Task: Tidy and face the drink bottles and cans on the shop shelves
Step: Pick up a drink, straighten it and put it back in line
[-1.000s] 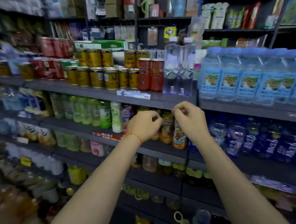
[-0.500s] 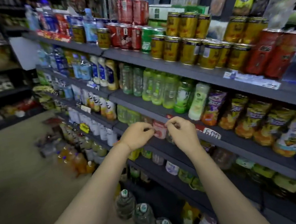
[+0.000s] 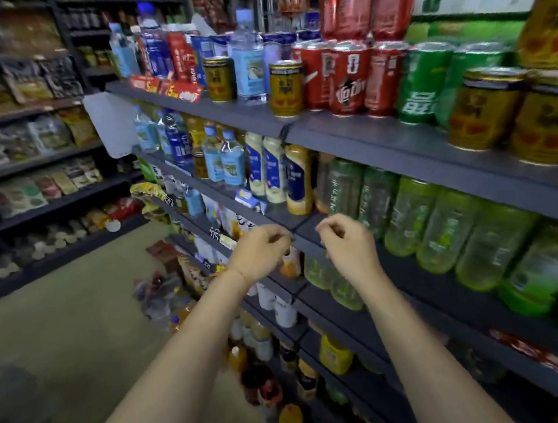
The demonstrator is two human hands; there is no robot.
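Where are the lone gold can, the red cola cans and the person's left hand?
Gold can (image 3: 286, 88), head view, middle of its label.
Red cola cans (image 3: 348, 81), head view, front can's label.
Left hand (image 3: 261, 252), head view, back of the hand.

Your top shelf (image 3: 383, 138) carries red cans (image 3: 346, 80), a green can (image 3: 419, 86) and gold cans (image 3: 480, 111); the shelf below (image 3: 450, 283) holds green bottles (image 3: 444, 228).
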